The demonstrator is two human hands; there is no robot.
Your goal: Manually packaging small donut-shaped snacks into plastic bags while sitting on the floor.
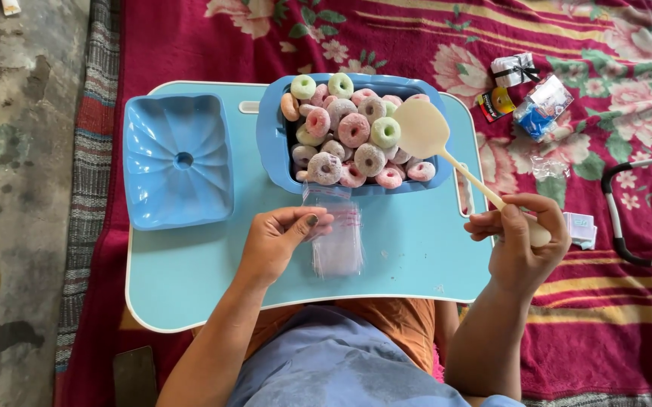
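Crimson cloth with a pink flower pattern point(386, 45) spreads under everything, and on it sits my pale blue lap table point(190, 271), rounded at the corners. On the table's left part rests a blue square fluted mould point(177, 160) with a small hole in its middle. Beside it, at the far edge, stands a blue tub point(271, 136) heaped with pastel sugar-dusted ring sweets point(354, 130) in pink, green and cream. My right hand point(520, 240) hangs just off the table's right edge, fingers wrapped shut around the handle of a cream plastic spatula point(422, 128), whose flat blade lies over the sweets at the tub's right side. My left hand point(280, 237) rests on the table in front of the tub, thumb and fingers pinched together on the edge of a small clear plastic bag point(337, 241), which lies flat on the tabletop just below the tub's near wall. Off to the right, on the cloth, lie a few small wrapped packets point(540, 105).
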